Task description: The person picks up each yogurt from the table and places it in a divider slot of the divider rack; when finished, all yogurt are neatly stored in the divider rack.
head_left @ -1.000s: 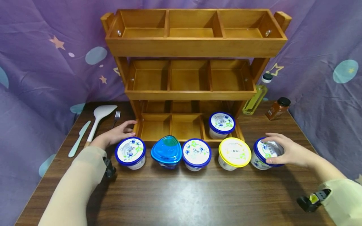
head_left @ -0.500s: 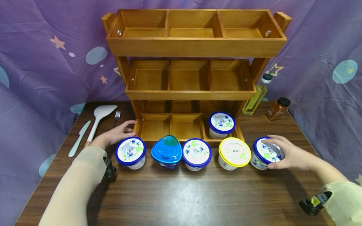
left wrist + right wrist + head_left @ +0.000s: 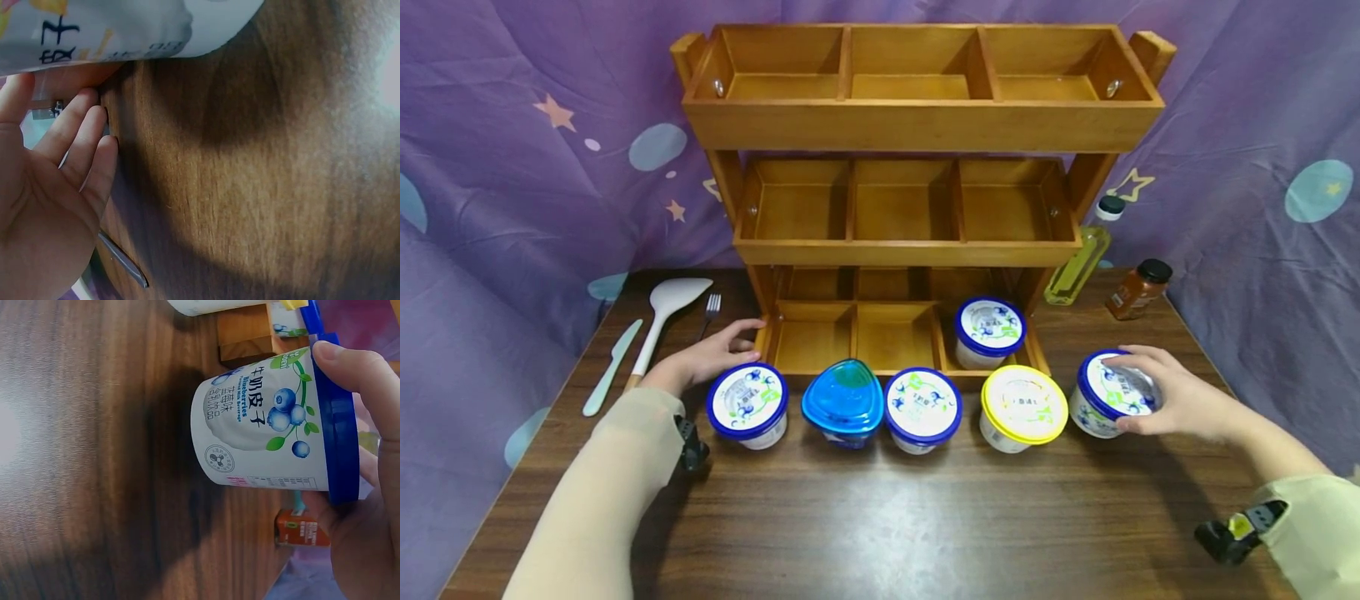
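Observation:
My right hand (image 3: 1183, 396) grips a white blueberry yogurt tub (image 3: 1093, 412) by its blue lid. The right wrist view shows the thumb on one side of the lid and fingers on the other, with the printed blueberry wall (image 3: 256, 425) facing the camera. At the lower left end of the wooden shelf rack (image 3: 906, 254), my left hand (image 3: 711, 354) rests its loosely extended fingers against the frame. Its palm and fingers (image 3: 78, 147) appear in the left wrist view, holding nothing. Close beside that hand stands another blue-lidded tub (image 3: 747, 404).
A blue triangular container (image 3: 844, 404), a blue-lidded tub (image 3: 922, 408) and a yellow-lidded tub (image 3: 1024, 408) line the rack's front. Another tub (image 3: 990, 329) sits in its bottom right compartment. Behind are an oil bottle (image 3: 1078, 262) and spice jar (image 3: 1138, 289); left lie a ladle (image 3: 662, 308), knife (image 3: 612, 367) and fork (image 3: 711, 308).
My right hand has shifted the blueberry yogurt tub slightly toward the back and to the right, with a small tilt. The left hand stays in place.

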A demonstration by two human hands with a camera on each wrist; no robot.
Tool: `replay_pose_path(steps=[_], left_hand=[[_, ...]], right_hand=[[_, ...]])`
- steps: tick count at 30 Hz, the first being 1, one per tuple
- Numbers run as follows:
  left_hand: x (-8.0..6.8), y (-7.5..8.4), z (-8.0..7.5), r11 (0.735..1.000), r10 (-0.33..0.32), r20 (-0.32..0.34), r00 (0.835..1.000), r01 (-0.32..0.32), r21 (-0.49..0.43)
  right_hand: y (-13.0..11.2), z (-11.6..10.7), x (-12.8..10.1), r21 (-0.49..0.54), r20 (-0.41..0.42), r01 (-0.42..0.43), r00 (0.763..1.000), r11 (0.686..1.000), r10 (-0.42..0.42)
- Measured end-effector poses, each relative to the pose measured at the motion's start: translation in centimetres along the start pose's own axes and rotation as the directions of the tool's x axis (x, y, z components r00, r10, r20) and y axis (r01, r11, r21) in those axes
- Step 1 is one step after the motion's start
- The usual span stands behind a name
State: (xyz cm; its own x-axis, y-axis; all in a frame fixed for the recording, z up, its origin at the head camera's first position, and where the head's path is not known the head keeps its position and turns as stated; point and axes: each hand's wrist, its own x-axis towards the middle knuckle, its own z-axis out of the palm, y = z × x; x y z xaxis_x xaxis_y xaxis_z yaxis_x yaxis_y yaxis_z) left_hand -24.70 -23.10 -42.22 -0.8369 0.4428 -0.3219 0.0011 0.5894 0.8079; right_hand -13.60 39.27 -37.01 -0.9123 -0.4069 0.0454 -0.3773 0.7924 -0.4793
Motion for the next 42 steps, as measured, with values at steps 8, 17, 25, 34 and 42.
replay_pose_path(steps=[8, 17, 25, 34, 42], left_hand=[[0.1, -0.2, 0.0, 1.0, -0.009, -0.003, 1.0, 0.009, 0.001], [0.4, -0.4, -0.1, 1.0, -0.03, -0.002, 1.0, 0.03, 0.002], [0.5, -0.5, -0.1, 0.999, -0.037, 0.003, 0.999, 0.037, -0.002], [0.3, -0.5, -0.1, 0.999, -0.025, 0.001, 1.0, 0.025, 0.022], [0.2, -0.2, 0.0, 0.999, -0.03, -0.001, 1.0, 0.03, 0.015]], right_hand=[[-0.7, -1.2, 0.9, -0.029, 0.008, -0.034, 0.999, 0.999, 0.034], [-2.0, -2.7, 2.5, -0.082, -0.058, 0.021, 0.998, 0.996, -0.026], [-3.4, -3.9, 3.5, -0.086, -0.05, 0.009, 0.999, 0.996, -0.013], [-4.8, -4.6, 4.5, -0.083, -0.061, 0.071, 0.995, 0.994, -0.076], [-6.2, -4.6, 5.4, -0.058, -0.085, 0.068, 0.994, 0.996, -0.073]])
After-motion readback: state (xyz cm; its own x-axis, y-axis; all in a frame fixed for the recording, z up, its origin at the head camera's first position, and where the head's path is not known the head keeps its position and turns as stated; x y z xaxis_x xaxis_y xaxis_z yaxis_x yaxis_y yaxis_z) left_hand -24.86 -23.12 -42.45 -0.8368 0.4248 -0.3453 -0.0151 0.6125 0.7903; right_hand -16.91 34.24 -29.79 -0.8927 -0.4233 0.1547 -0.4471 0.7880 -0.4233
